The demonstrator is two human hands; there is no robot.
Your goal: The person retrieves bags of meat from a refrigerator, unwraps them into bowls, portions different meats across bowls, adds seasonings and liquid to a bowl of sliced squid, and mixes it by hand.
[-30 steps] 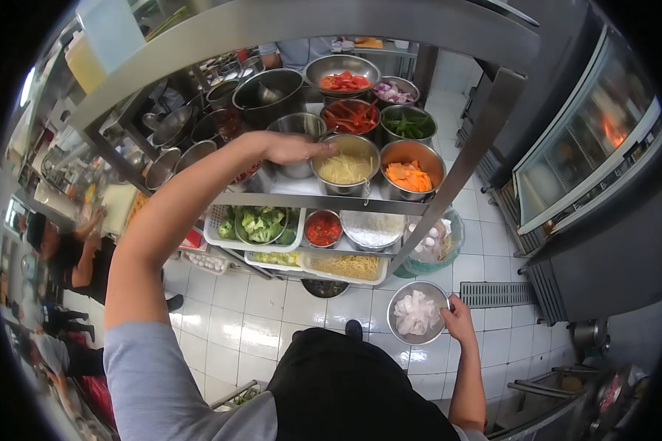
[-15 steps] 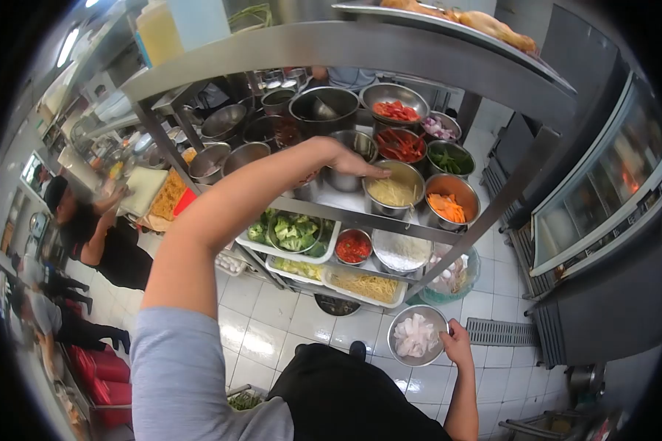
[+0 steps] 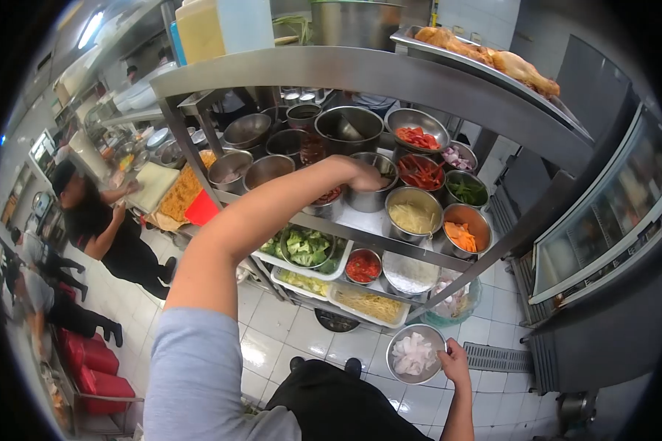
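Note:
My left hand (image 3: 364, 175) reaches over the shelf, at the rim of a steel pot (image 3: 370, 200) behind the bowl of pale yellow strips (image 3: 414, 217); its fingertips are hidden. My right hand (image 3: 454, 359) grips the edge of a steel bowl (image 3: 426, 376) with pale whitish pieces (image 3: 414, 354) in it, held low over the floor. Near my left hand stand a pot of red strips (image 3: 421, 172), a bowl of orange slices (image 3: 460, 236), a bowl of green pieces (image 3: 467, 192) and a large dark pot (image 3: 349, 131).
Broccoli (image 3: 306, 247), a red chopped mix (image 3: 362, 267) and noodles (image 3: 368, 302) fill the lower shelf. A metal post (image 3: 504, 242) rises at the right. A tray of cooked poultry (image 3: 493, 61) sits on top. A co-worker (image 3: 99, 220) stands at the left.
My left hand has moved from the bowl of pale yellow strips to the steel pot behind it. The view has turned left and up. My right hand still holds its bowl.

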